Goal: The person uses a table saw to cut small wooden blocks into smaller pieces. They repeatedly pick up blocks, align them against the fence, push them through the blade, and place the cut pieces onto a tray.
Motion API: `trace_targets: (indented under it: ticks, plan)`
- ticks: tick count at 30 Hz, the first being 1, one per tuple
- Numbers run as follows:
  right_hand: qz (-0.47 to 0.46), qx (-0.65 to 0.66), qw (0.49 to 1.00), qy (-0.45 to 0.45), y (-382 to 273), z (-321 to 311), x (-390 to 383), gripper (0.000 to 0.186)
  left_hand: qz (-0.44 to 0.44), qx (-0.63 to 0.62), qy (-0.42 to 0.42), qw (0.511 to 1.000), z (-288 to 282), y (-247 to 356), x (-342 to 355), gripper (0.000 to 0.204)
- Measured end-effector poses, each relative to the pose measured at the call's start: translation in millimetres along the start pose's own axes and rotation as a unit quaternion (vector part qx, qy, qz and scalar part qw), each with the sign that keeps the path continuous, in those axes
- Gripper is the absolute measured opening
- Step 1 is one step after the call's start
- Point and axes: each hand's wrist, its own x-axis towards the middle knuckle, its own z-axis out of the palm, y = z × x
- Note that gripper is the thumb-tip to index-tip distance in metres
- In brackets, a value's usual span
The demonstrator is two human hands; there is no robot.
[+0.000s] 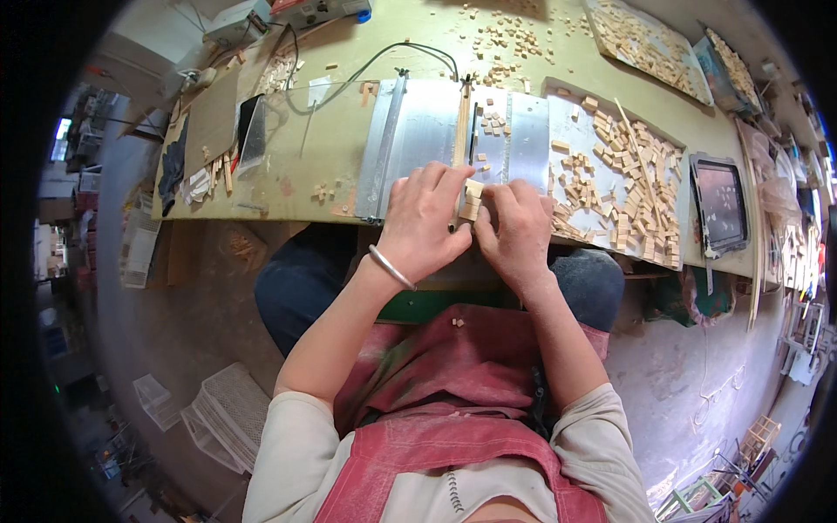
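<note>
My left hand, with a silver bangle at the wrist, has its fingers curled at the near end of a long wooden strip on a metal sliding bed with a narrow black bar beside the strip. My right hand is curled just to the right, its thumb and fingertips at a small stack of wooden blocks between the hands. A few loose cut pieces lie on the bed beyond. My fingertips are partly hidden.
A tray heaped with small blocks adjoins the bed at right, beside a black-framed panel. A second tray stands behind. Cables cross the worktop. A clear sheet, scraps and dark gloves lie at left.
</note>
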Motion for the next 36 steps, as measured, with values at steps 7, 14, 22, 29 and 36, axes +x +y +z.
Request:
trace_targets:
  ticks: [7,14,22,29,36]
  plan:
    - [-0.009,0.045,0.999,0.014,5,1,-6,0.018,-0.012,-0.004,-0.024,1.000,13,-12,5,0.052]
    - [-0.004,0.057,0.998,-0.014,-1,-4,-5,0.026,-0.025,-0.005,-0.027,0.999,13,-10,8,0.050]
    - [-0.010,0.058,0.997,-0.055,1,-19,-1,0.042,-0.033,0.003,-0.034,0.999,11,-9,7,0.051]
    - [0.002,0.087,0.990,-0.109,12,-20,2,0.047,-0.054,-0.064,-0.019,0.996,13,-14,5,0.050]
    - [-0.012,0.099,0.987,-0.126,16,-21,9,0.044,-0.121,-0.210,-0.118,0.963,-5,-34,17,0.046]
